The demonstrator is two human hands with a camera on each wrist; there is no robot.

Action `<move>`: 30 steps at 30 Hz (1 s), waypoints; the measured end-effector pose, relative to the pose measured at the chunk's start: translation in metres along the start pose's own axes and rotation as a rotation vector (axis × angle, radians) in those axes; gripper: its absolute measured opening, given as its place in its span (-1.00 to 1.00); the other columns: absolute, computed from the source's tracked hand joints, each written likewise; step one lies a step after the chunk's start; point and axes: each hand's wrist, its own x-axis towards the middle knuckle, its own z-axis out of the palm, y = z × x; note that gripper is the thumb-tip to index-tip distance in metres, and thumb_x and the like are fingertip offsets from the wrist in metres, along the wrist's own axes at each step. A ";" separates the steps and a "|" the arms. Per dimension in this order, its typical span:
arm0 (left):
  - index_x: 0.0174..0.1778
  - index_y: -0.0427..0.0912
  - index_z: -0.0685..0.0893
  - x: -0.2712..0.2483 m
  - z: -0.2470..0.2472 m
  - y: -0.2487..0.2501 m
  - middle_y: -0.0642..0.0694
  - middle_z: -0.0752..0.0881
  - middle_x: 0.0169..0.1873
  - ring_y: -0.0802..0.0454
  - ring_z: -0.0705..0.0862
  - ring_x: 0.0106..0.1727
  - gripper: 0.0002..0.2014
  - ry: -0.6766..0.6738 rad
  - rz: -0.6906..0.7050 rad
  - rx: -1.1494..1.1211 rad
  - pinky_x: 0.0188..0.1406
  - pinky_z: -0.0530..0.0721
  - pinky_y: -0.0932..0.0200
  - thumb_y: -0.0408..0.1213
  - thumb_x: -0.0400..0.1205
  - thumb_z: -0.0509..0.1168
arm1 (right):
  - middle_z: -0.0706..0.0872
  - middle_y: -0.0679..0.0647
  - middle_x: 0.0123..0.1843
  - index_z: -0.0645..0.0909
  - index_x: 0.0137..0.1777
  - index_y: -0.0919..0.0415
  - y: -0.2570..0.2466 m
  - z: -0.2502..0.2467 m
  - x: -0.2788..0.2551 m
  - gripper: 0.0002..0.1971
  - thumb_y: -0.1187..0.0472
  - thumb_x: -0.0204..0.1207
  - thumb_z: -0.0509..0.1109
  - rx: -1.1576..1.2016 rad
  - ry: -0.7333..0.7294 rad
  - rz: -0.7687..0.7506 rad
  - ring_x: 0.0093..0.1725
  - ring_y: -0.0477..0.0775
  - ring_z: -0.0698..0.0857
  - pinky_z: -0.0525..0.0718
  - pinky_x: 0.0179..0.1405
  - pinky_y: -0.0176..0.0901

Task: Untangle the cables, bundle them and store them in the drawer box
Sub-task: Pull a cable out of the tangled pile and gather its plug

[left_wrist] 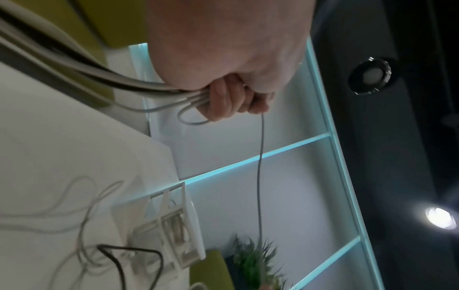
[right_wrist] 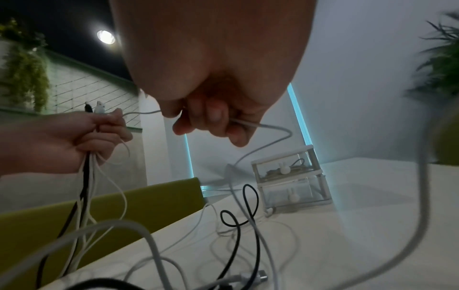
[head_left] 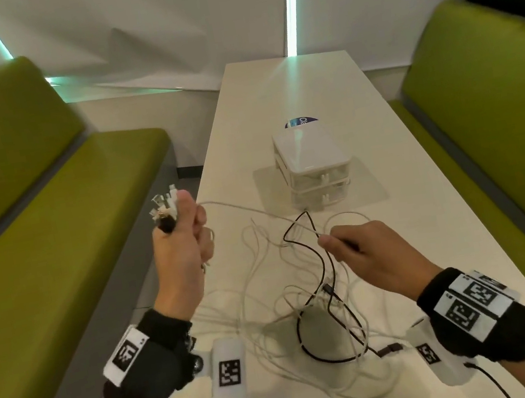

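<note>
Left hand (head_left: 180,247) clenching bunch of cable ends (head_left: 164,204), plugs upward. Right hand (head_left: 363,251) pinching one white cable (head_left: 249,211), spanning taut between grips. Tangle (head_left: 321,310) lying below both; drawer box (head_left: 315,169) beyond, nearer right hand.

The left hand (head_left: 180,247) is raised in an upright fist, fingers curled tight, forearm angled up from a black wrist strap. The right hand (head_left: 363,251) reaches forward lower down, palm down, with thumb and forefinger pinched together.
</note>
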 end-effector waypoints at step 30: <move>-0.22 -0.03 0.69 -0.013 0.009 -0.014 -0.02 0.32 -0.49 0.16 0.20 -0.56 -0.74 0.017 0.205 0.212 -0.61 0.22 0.36 -0.05 0.70 0.21 | 0.45 -0.03 -0.52 0.21 -0.40 -0.03 -0.013 -0.013 0.005 -0.55 -0.27 0.64 -0.05 -0.306 -0.105 -0.010 -0.48 0.00 0.46 0.44 -0.43 -0.05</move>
